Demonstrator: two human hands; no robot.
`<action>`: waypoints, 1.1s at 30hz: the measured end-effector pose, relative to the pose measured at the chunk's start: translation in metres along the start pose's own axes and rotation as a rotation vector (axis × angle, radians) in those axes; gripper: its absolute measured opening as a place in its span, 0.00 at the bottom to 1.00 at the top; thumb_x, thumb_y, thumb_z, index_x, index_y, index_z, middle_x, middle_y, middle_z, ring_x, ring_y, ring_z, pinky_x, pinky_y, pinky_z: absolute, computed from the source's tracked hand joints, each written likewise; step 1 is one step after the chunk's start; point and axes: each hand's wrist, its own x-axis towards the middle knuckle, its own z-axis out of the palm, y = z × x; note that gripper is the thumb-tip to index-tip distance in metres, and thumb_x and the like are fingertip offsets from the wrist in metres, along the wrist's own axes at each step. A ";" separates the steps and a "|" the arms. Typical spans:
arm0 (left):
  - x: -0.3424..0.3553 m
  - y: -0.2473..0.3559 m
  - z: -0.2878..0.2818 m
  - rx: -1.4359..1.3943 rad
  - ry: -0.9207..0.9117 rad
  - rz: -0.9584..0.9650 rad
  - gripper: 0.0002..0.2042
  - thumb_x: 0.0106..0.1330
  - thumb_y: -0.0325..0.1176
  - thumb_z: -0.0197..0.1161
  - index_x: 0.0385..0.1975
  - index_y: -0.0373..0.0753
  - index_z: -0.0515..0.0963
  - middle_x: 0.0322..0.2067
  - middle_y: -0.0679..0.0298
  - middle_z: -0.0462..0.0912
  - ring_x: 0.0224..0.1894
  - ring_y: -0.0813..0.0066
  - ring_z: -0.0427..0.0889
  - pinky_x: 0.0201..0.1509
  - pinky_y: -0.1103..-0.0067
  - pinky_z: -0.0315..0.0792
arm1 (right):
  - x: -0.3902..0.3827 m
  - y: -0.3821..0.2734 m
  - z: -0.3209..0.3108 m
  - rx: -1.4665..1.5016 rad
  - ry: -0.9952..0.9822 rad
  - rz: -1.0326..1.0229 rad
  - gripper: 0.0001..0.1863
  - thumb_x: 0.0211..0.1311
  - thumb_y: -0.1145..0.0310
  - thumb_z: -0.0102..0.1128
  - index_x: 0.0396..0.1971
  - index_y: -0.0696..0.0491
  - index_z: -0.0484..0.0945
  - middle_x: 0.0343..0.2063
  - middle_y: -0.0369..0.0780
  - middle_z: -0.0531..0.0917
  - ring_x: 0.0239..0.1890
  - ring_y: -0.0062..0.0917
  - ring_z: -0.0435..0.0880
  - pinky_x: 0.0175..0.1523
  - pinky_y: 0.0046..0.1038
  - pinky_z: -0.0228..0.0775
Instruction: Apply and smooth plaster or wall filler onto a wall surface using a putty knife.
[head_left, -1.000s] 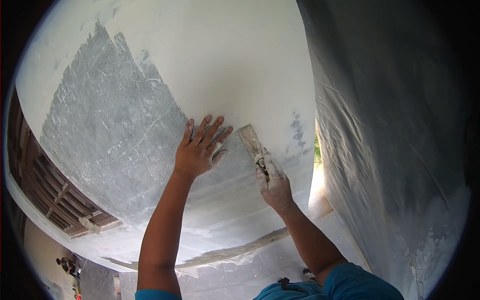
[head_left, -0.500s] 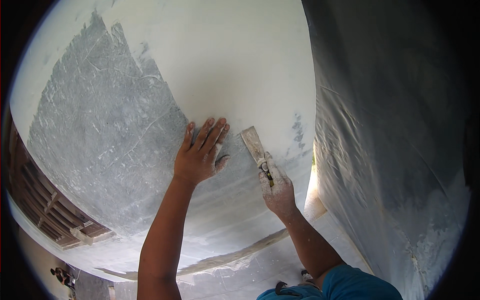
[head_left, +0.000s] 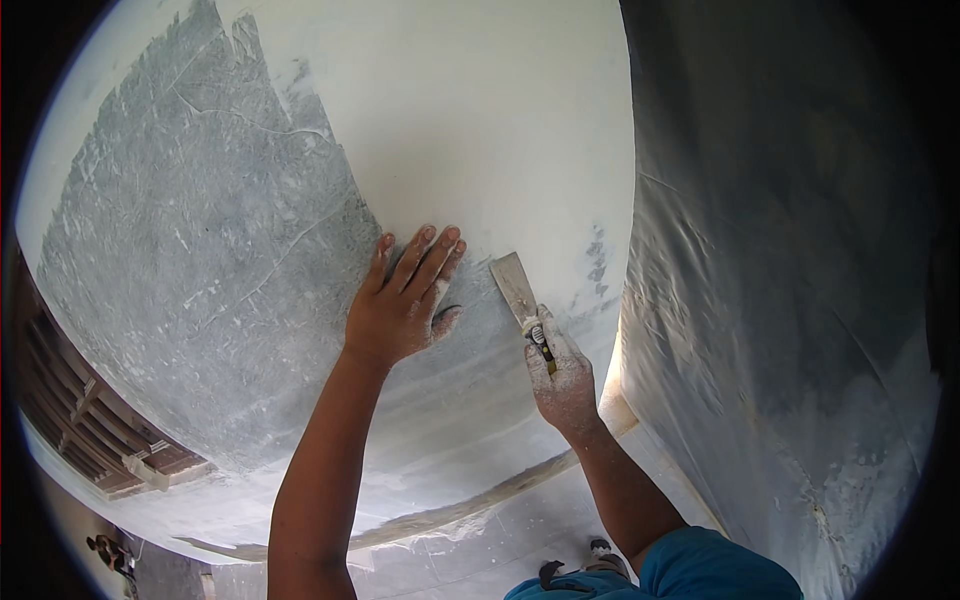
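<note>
My left hand [head_left: 405,300] lies on the wall with its fingers apart and white dust on the fingertips, at the border between a rough grey patch [head_left: 200,260] and smooth off-white coating [head_left: 480,120]. To its right, my dust-covered right hand [head_left: 560,375] grips the handle of a putty knife [head_left: 518,295]. The knife's flat metal blade points up and left against the wall, where the coating meets the grey area. Small grey smudges [head_left: 598,260] mark the coating above and right of the blade.
A plastic sheet [head_left: 760,300] hangs along the right beside the wall's edge. A brown slatted opening [head_left: 80,410] sits at the left. Below are a pale tiled floor [head_left: 470,560] and my feet. A small dark shape [head_left: 110,555] at the far lower left is too small to make out.
My right hand and the putty knife have shifted slightly right and down. My left hand has moved a little within the picture, staying spread on the wall. The view has shifted slightly.
</note>
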 end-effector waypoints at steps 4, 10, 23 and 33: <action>-0.002 0.001 0.003 -0.012 -0.013 -0.003 0.42 0.52 0.55 0.71 0.70 0.54 0.67 0.74 0.74 0.59 0.75 0.72 0.58 0.78 0.56 0.52 | 0.006 0.001 -0.004 0.005 0.002 -0.003 0.27 0.69 0.74 0.56 0.66 0.63 0.67 0.54 0.56 0.80 0.55 0.43 0.83 0.59 0.33 0.73; -0.002 -0.001 -0.001 -0.001 -0.016 -0.006 0.41 0.52 0.55 0.71 0.70 0.54 0.67 0.74 0.74 0.59 0.75 0.72 0.58 0.78 0.56 0.52 | 0.001 0.003 -0.004 -0.009 0.015 -0.030 0.26 0.69 0.73 0.56 0.65 0.63 0.68 0.54 0.57 0.80 0.57 0.44 0.82 0.60 0.34 0.72; -0.002 0.001 0.001 -0.011 -0.003 -0.003 0.41 0.51 0.55 0.71 0.69 0.54 0.68 0.73 0.74 0.60 0.75 0.72 0.58 0.78 0.56 0.53 | 0.009 -0.013 -0.001 0.072 0.007 0.028 0.25 0.69 0.73 0.56 0.64 0.64 0.68 0.56 0.57 0.79 0.58 0.43 0.81 0.62 0.34 0.71; -0.002 -0.001 0.001 -0.009 0.002 -0.002 0.41 0.51 0.55 0.71 0.69 0.53 0.68 0.73 0.73 0.61 0.75 0.72 0.58 0.78 0.56 0.52 | 0.011 -0.017 -0.003 0.078 -0.001 0.048 0.25 0.69 0.73 0.57 0.64 0.64 0.69 0.53 0.57 0.80 0.56 0.42 0.83 0.59 0.33 0.73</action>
